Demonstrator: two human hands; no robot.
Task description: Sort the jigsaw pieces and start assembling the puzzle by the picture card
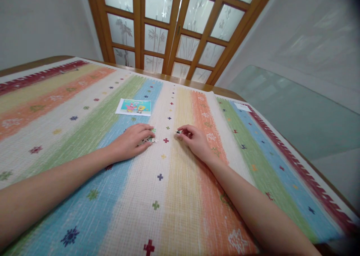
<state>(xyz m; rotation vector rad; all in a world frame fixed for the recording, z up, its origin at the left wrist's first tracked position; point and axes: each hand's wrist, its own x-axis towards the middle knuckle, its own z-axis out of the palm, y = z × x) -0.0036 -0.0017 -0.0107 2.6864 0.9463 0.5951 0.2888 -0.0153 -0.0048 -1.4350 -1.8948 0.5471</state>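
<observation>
My left hand lies on the striped cloth with its fingers curled over a few small jigsaw pieces, which peek out at the fingertips. To its right, my right hand pinches a tiny dark puzzle piece between thumb and fingertips, just above the cloth. A cartoon picture card lies flat beyond the left hand, on the blue and green stripes.
The table is covered by the colourful striped cloth with small cross and star marks. A wooden-framed frosted glass door stands behind the far edge. A small white label lies at the far right of the cloth. A glass panel is to the right.
</observation>
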